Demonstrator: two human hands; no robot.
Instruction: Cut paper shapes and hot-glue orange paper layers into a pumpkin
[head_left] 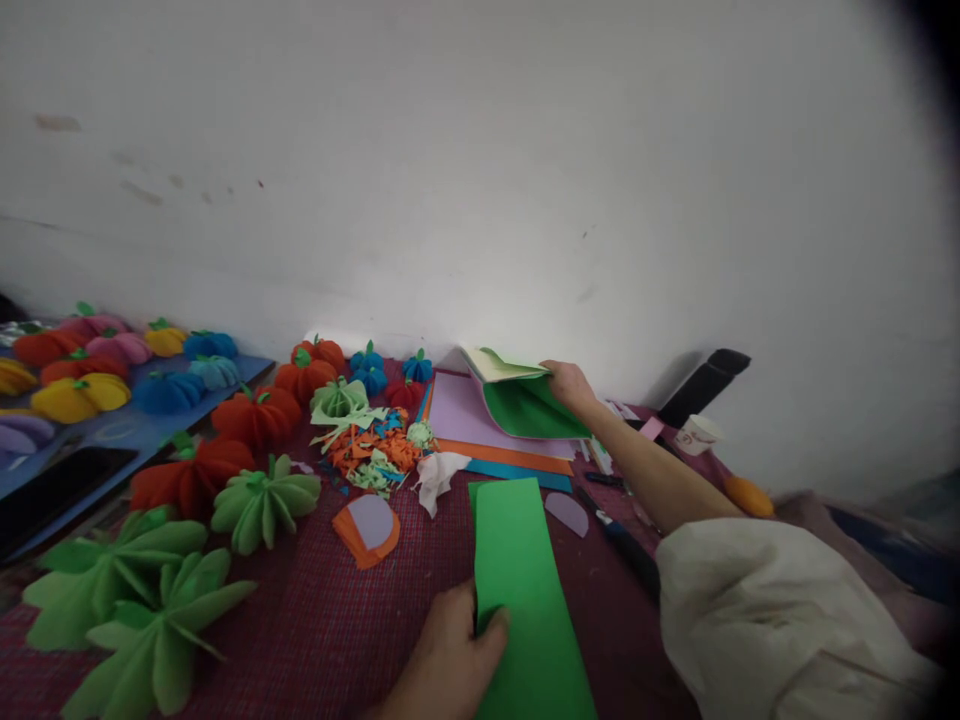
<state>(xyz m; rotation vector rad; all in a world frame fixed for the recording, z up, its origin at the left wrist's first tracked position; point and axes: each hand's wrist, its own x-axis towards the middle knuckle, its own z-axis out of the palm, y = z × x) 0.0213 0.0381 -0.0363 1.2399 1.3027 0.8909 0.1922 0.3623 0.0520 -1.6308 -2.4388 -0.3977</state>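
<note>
A folded strip of bright green paper [525, 580] is pinched along its left edge by my left hand [454, 650], thumb on top. Farther off, my right hand [574, 388] grips the right end of some larger sheets, a pale cream one [502, 365] over a dark green sheet [536, 410]. These are lifted and curled above a stack of lilac paper [457, 410], with orange and blue sheets under it. Beside the green strip lies a lilac half-circle [568, 514]. Left of it, orange and lilac cut pieces [367, 528] rest on the purplish-red cloth [300, 640].
Paper pumpkins in green [266, 500], orange [256, 415] and other colours crowd the left, several on a blue board [255, 375]. Paper scraps [379, 450] and a crumpled tissue [441, 475] lie mid-table. At right are a dark-handled tool [630, 550] and a paper cup [697, 434]. A wall [480, 180] stands behind.
</note>
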